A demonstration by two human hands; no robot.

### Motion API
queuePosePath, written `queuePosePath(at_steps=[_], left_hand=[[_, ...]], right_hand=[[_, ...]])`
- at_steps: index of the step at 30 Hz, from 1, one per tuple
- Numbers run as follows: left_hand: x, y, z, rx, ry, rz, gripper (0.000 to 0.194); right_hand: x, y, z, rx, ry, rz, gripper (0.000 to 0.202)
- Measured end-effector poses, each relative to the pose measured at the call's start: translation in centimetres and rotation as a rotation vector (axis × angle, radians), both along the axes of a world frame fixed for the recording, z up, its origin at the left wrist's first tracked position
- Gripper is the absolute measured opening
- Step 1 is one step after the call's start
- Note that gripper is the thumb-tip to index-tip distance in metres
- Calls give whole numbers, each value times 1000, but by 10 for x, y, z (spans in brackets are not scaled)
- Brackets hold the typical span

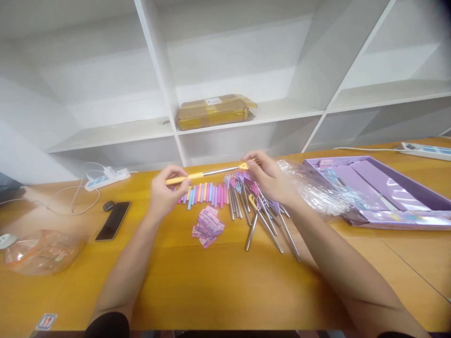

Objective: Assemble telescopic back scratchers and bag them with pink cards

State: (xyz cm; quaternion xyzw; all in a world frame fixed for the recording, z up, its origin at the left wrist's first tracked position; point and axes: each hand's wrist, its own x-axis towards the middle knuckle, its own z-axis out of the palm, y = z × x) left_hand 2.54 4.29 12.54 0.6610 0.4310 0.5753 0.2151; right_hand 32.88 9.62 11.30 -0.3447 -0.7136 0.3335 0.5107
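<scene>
Between my hands, raised over the table, a back scratcher lies nearly level, with a yellow handle, a metal rod and a yellow head. My left hand is closed around the handle. At the other end, my right hand pinches the yellow hand-shaped head, partly hiding it. Below them is a row of coloured handle sleeves in yellow, blue, purple and pink. Metal rods with coloured hand-shaped heads lie in a loose pile under my right hand. Nearer me sits a small heap of pink printed cards.
Clear plastic wrapping and an open purple box lie to the right. On the left are a phone, a power strip with cables and an orange transparent container. A taped parcel rests on the white shelf.
</scene>
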Motion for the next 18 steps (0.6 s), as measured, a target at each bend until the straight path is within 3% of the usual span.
queuePosePath(at_steps=[18], left_hand=[[6, 2, -12, 5, 86, 55, 13]], right_hand=[[-7, 5, -18, -1, 8, 37, 35]])
